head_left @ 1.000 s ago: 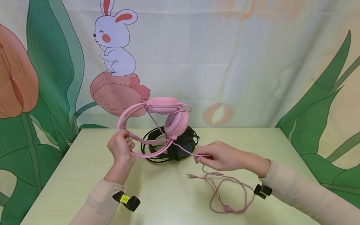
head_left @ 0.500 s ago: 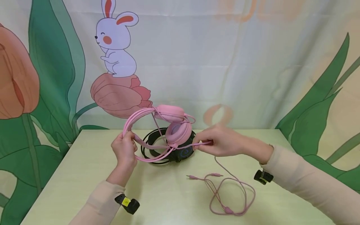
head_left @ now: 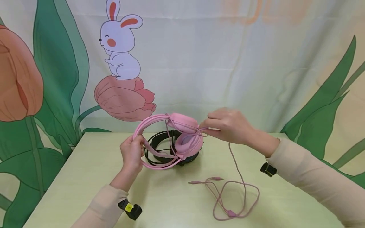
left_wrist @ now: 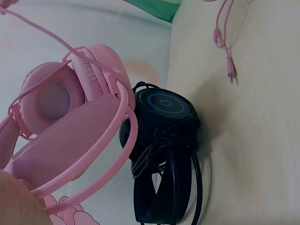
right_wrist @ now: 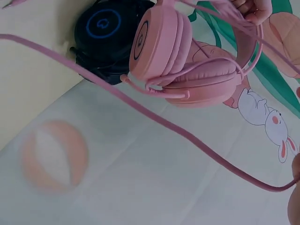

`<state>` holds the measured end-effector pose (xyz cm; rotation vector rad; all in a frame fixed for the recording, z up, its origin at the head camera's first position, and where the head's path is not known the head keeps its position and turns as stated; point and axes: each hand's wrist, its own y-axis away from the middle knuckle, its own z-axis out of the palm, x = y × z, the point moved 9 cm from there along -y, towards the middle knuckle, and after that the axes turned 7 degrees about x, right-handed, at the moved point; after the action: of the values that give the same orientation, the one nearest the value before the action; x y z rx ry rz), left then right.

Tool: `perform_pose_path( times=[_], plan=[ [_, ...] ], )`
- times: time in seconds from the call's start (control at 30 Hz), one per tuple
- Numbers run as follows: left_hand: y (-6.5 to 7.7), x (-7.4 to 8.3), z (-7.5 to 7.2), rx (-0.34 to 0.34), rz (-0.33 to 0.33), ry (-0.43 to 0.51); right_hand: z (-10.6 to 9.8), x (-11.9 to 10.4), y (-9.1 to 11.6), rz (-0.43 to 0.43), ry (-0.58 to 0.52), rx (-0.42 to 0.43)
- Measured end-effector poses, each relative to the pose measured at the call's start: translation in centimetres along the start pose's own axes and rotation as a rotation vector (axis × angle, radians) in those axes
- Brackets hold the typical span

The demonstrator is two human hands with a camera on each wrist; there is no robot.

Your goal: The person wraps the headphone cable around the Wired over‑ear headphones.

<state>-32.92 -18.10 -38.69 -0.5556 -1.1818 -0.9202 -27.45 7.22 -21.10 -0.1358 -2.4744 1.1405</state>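
Pink headphones (head_left: 183, 123) are held above the table by my left hand (head_left: 131, 153), which grips the headband at its left side. Their two ear cups face each other on the right, and a strand of cable passes across them. My right hand (head_left: 228, 126) pinches the pink cable (head_left: 237, 163) just right of the ear cups. From that hand the cable drops to the table, where a loose loop lies with a splitter (head_left: 231, 213) and two plugs. In the right wrist view the cable (right_wrist: 178, 130) runs in a long curve to the fingers at the right edge.
Black headphones (left_wrist: 164, 110) with their cable wound round them lie on the table (head_left: 94, 177) behind the pink ones, partly hidden. A printed curtain (head_left: 182, 63) with a rabbit and tulips hangs behind the table's far edge.
My right hand has risen and drawn the cable up toward the ear cups, lifting more of it off the table. My left hand has shifted slightly right and down with the pink headphones.
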Motion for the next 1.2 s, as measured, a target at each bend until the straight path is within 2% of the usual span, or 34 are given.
perform_pose_path(
  times=[0.13, 0.47, 0.83, 1.03, 1.2],
  plan=[
    [0.4, 0.1, 0.6, -0.037, 0.016, -0.037, -0.3, 0.4, -0.1, -0.018, 0.069, 0.004],
    [1.5, 0.6, 2.5, -0.137, 0.045, -0.119, -0.5, 1.2, -1.0, -0.042, 0.142, -0.003],
    [2.9, 1.2, 3.9, -0.222, 0.162, -0.349, 0.4, 1.7, -0.8, -0.08, 0.196, -0.061],
    [3.5, 1.4, 4.3, -0.274, 0.211, -0.406, 0.7, 2.1, -0.4, -0.073, 0.189, -0.076],
    [4.2, 1.5, 4.5, -0.342, 0.267, -0.403, 1.1, 2.5, 0.1, -0.042, 0.156, -0.097]
  ],
)
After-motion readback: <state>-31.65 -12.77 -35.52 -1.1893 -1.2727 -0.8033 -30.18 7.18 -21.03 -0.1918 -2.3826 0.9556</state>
